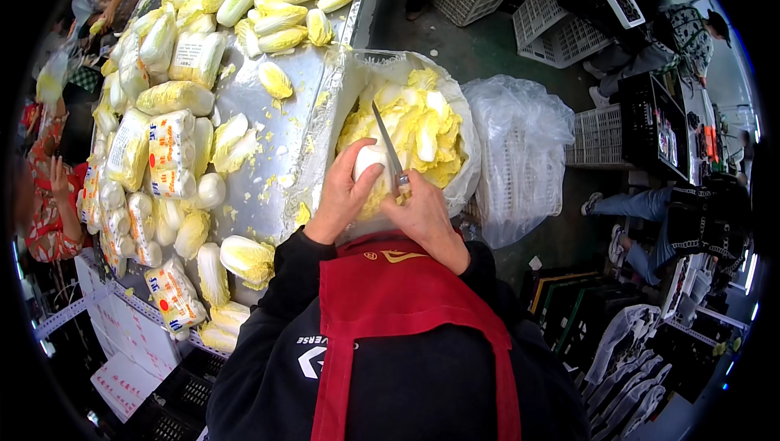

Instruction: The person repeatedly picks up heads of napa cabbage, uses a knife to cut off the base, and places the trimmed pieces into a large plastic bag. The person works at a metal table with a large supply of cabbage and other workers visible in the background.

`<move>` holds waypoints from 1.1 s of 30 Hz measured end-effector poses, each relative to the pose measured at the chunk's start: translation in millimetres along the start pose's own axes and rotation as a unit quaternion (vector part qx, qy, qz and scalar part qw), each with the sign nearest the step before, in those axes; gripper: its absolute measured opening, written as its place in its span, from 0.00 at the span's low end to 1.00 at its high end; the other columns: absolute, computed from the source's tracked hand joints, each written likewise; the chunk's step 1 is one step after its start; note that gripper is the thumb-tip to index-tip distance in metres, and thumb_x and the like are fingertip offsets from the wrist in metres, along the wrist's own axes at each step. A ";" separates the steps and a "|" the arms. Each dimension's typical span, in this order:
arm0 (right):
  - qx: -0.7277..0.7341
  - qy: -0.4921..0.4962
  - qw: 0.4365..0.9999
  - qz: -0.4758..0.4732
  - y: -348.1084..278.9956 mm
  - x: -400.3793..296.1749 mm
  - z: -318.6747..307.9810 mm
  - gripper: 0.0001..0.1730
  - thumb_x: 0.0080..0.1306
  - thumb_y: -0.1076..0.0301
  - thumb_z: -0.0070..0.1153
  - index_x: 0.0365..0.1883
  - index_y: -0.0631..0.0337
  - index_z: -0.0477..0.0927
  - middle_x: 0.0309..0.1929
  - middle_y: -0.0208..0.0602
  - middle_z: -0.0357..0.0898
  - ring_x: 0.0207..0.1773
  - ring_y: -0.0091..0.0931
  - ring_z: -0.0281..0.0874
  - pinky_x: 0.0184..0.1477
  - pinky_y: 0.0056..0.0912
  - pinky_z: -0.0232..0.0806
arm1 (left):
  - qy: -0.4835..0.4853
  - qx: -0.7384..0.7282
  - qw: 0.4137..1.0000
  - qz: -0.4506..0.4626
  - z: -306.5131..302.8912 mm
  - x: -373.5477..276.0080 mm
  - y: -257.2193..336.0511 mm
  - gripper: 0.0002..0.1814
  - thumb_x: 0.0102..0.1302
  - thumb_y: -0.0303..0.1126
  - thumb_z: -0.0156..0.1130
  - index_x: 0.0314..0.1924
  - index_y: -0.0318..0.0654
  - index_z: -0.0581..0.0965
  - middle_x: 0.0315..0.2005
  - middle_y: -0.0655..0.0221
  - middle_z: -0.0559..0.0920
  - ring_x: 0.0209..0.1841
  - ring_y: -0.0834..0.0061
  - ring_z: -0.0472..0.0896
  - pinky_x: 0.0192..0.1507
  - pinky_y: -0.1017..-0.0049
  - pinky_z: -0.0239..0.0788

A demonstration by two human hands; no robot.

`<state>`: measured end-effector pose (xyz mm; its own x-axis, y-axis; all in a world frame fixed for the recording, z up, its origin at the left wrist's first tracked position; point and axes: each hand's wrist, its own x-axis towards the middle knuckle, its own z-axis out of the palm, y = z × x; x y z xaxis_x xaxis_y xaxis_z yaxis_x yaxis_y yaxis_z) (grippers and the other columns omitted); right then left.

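Observation:
My left hand grips a napa cabbage, its white base facing up. In my right hand is the handle of a knife, its blade pointing away from me along the right side of the cabbage. Both hands are over the near part of a plastic-lined container that holds loose yellow and white cabbage leaves. Left of it, a metal table bears many small cabbages, some loose and others in printed plastic packs. A cabbage lies near my left sleeve.
A plastic-covered crate stack stands right of the container. Farther right are grey crates and people near shelving. Across the table at left, co-workers handle bagged and loose cabbages. White cartons and black crates stand at the lower left.

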<state>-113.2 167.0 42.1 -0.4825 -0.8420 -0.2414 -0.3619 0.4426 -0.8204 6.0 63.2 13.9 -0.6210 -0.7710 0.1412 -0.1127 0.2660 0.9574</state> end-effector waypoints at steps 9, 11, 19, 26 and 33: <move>0.002 0.045 0.999 -0.021 21.1 7.3 -11.4 0.20 0.53 0.60 0.60 0.39 0.65 0.77 0.26 0.50 0.79 0.31 0.43 0.80 0.36 0.39 0.71 | -0.087 -0.192 0.962 -0.172 -39.3 6.7 -8.7 0.19 0.72 0.39 0.53 0.57 0.35 0.73 0.40 0.67 0.81 0.45 0.77 0.79 0.49 0.76 0.70; -0.003 0.029 0.999 0.012 31.9 14.9 -13.1 0.22 0.53 0.57 0.62 0.40 0.64 0.78 0.26 0.49 0.80 0.31 0.43 0.80 0.36 0.39 0.70 | -0.083 -0.364 0.902 -0.215 -45.2 7.9 -3.7 0.28 0.75 0.51 0.42 0.63 0.36 0.68 0.46 0.66 0.79 0.48 0.76 0.79 0.53 0.74 0.70; 0.063 0.057 0.995 0.045 19.8 17.2 -26.9 0.21 0.56 0.57 0.67 0.42 0.62 0.80 0.29 0.40 0.81 0.29 0.29 0.78 0.35 0.31 0.70 | -0.064 -0.646 0.738 -0.185 -43.0 -2.9 21.4 0.42 0.70 0.65 0.37 0.70 0.38 0.58 0.56 0.57 0.73 0.55 0.63 0.72 0.58 0.62 0.64; 0.195 -0.012 0.980 -0.037 -19.5 0.3 -22.8 0.19 0.56 0.60 0.70 0.37 0.65 0.77 0.29 0.31 0.79 0.29 0.19 0.74 0.33 0.23 0.67 | -0.019 -0.547 0.788 -0.280 -15.3 -9.1 10.0 0.36 0.71 0.61 0.44 0.65 0.39 0.64 0.49 0.63 0.76 0.47 0.71 0.77 0.50 0.70 0.71; 0.058 0.005 0.996 -0.073 -23.4 3.7 -11.5 0.27 0.52 0.55 0.71 0.40 0.65 0.75 0.28 0.39 0.76 0.29 0.29 0.76 0.33 0.30 0.68 | -0.009 -0.429 0.888 -0.164 -2.2 -4.1 3.5 0.25 0.71 0.38 0.56 0.63 0.33 0.64 0.51 0.68 0.76 0.52 0.80 0.75 0.55 0.76 0.68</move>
<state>-115.6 157.0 66.4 -0.4393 -0.8915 -0.1108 -0.3342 0.2767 -0.9010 9.8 66.0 17.2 -0.6771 -0.7142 -0.1773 0.3388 -0.5163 0.7865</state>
